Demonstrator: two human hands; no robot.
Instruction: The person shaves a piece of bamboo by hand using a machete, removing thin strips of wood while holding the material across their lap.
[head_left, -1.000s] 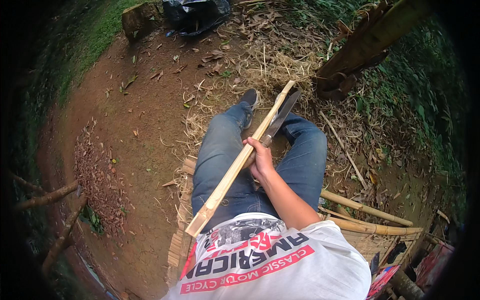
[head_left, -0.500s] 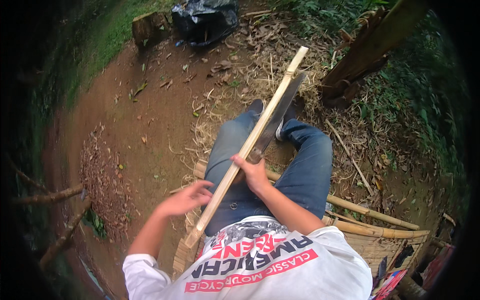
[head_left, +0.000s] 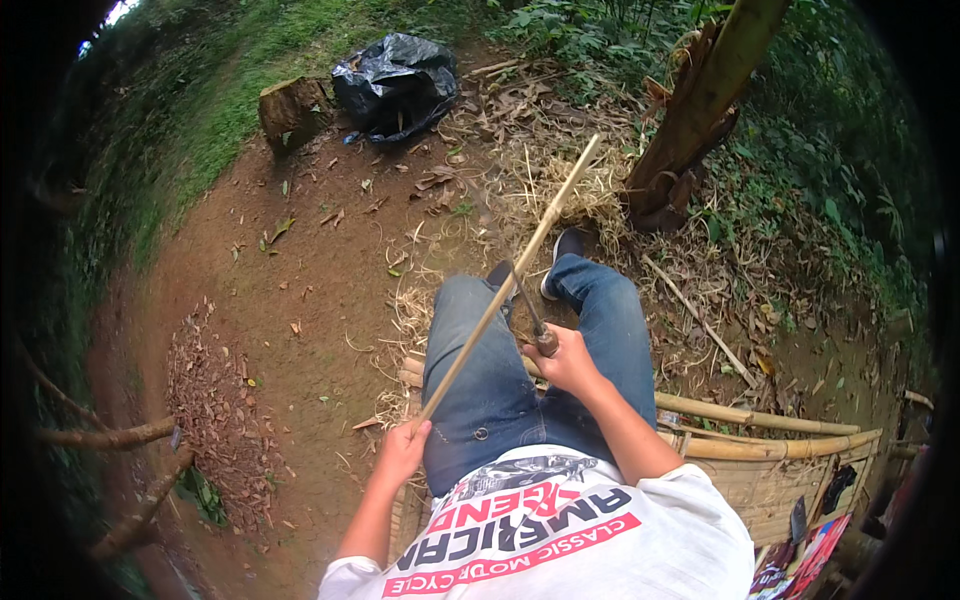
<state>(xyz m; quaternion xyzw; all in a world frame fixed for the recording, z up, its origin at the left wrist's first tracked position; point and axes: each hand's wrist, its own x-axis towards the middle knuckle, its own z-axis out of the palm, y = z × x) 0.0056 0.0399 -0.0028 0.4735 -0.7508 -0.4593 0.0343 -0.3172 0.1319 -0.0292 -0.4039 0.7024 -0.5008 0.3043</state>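
Bamboo strip (head_left: pixel 497 300) held at near end by our left hand (head_left: pixel 402 450), likely for steadiness; our right hand (head_left: pixel 570 361) grips knife handle (head_left: pixel 546 342).

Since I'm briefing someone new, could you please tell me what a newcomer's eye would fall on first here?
Probably the pale stick, slanting across the jeans, its lower end in the left grip. The right grip holds a dark-bladed knife near the picture's middle. Farther ahead, a crumpled black plastic bag lies beside a tree stump.
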